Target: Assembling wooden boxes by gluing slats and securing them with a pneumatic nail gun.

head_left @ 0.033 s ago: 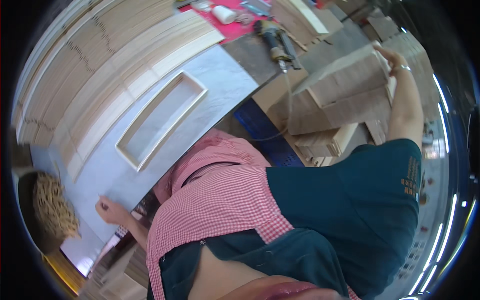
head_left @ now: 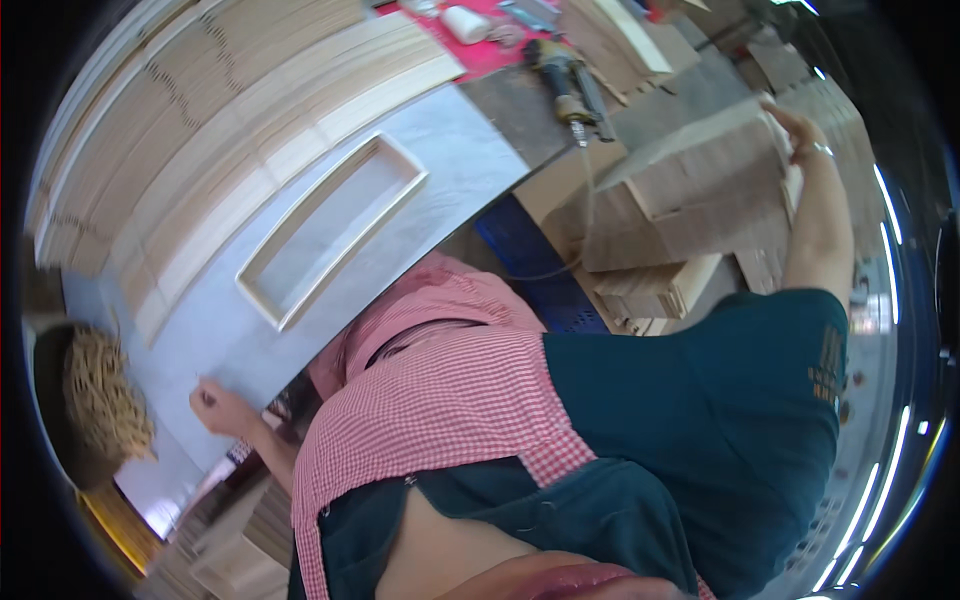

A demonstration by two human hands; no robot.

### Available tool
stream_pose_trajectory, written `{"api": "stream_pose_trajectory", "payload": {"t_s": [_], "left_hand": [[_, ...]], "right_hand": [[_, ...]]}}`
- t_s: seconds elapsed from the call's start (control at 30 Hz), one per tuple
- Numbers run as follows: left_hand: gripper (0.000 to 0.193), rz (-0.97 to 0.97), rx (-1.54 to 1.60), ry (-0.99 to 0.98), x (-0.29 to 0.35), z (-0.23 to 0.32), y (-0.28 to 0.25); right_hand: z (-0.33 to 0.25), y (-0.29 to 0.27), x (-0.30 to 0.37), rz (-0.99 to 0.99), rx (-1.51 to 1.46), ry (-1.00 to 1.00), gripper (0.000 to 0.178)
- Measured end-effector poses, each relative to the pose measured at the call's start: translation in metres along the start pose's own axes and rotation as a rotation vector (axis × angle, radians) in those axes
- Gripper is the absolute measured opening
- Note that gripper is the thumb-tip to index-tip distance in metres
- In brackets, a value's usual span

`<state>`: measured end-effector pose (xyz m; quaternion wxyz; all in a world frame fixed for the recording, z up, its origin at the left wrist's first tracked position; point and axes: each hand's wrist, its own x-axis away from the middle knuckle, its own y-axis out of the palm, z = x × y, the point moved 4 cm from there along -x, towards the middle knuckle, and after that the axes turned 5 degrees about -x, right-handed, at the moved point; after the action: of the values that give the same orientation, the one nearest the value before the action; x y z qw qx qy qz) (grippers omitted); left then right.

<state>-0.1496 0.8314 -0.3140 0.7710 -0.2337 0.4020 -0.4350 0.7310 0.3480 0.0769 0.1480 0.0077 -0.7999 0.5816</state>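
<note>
My left hand (head_left: 222,410) is closed in a loose fist at the edge of the pale grey tabletop (head_left: 440,130). Something small and dark shows at its fingers, too small to name. My right arm stretches out to the right, and the right hand (head_left: 798,135) grips the end of a wooden board (head_left: 705,140) on a stack, fingers over its upper edge. A narrow rectangular wooden frame (head_left: 300,203) lies on the tabletop between my hands, apart from both.
Rows of thin wooden strips (head_left: 250,130) stand along the table's far side. A dark tub (head_left: 55,400) of small wooden pieces stands at the left. A power tool (head_left: 560,85) with a hose lies beyond the table. Below the boards are a blue crate (head_left: 525,260) and more wooden pieces (head_left: 655,290).
The whole view has shifted slightly, so the table and frame sit a little further right and up. Both hands keep nearly the same pose.
</note>
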Motion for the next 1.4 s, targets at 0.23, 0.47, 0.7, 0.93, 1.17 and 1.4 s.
{"api": "stream_pose_trajectory", "payload": {"t_s": [0.23,0.47,0.7,0.93,1.17,1.4], "left_hand": [[0.019,-0.005,-0.108,-0.003,0.002,0.016,-0.017],[0.03,0.119,-0.572,-0.059,-0.009,-0.03,-0.047],[0.031,-0.185,0.197,0.159,0.025,0.088,-0.043],[0.033,-0.506,0.182,0.063,0.069,0.142,-0.044],[0.025,-0.406,0.209,0.142,0.071,0.158,-0.04],[0.018,-0.202,0.058,0.387,0.076,0.169,-0.035]], "right_hand": [[-0.019,0.02,-0.025,-0.034,-0.237,-0.629,0.09],[-0.171,0.056,0.023,0.281,0.036,-1.286,0.086],[-0.232,0.322,0.352,-0.346,0.099,-1.956,0.083],[-0.238,0.422,0.428,-0.588,0.112,-2.269,0.086],[-0.245,0.443,0.425,-0.556,0.156,-2.318,0.088],[-0.243,0.452,0.419,-0.56,0.174,-2.282,0.085]]}}
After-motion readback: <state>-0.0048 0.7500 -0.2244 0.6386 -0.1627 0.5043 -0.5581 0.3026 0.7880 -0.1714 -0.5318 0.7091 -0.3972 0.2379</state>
